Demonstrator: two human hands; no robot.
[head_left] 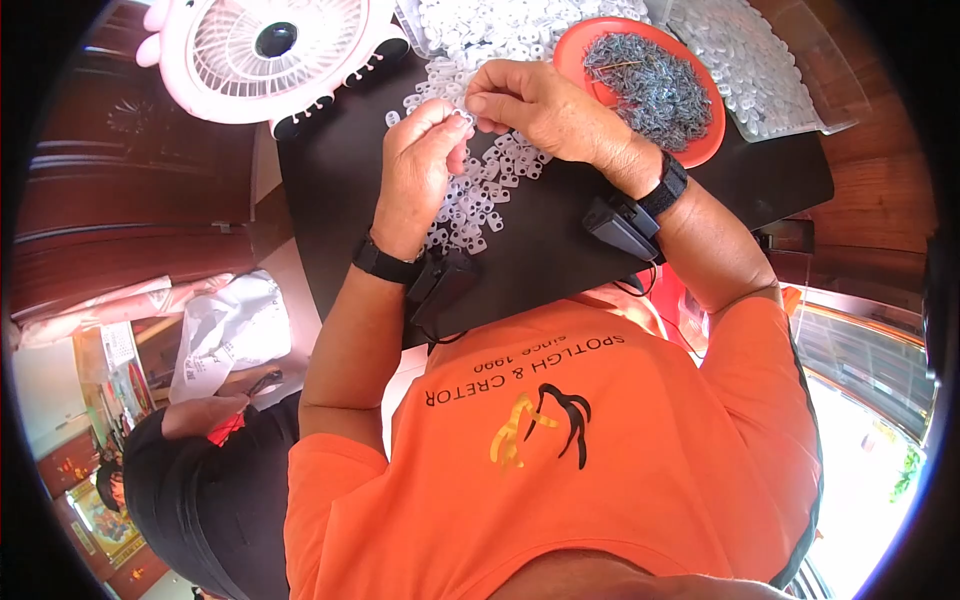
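Noted a small white piece (462, 118) above the black table (540, 235), pinched between thumb and forefinger of the left hand (418, 155). Found the right hand (543, 108) just beside it, thumb and fingers drawn narrowly together at the piece; cannot tell whether anything sits between those fingertips. Recorded beneath and in front of the hands a loose scatter of white holed tags (470, 215), spread on the table. Observed beyond the hands a larger white heap (490, 28), running on into that scatter. Located right of the heap a round orange-red plate (568, 45) bearing a pile of small grey metallic parts (655, 95). Saw farther right a clear tub (845, 112) filled with more white pieces, and at the far left a pink-and-white fan (278, 40). Logged a dark strap (383, 262) on the left wrist and another similar on the right.
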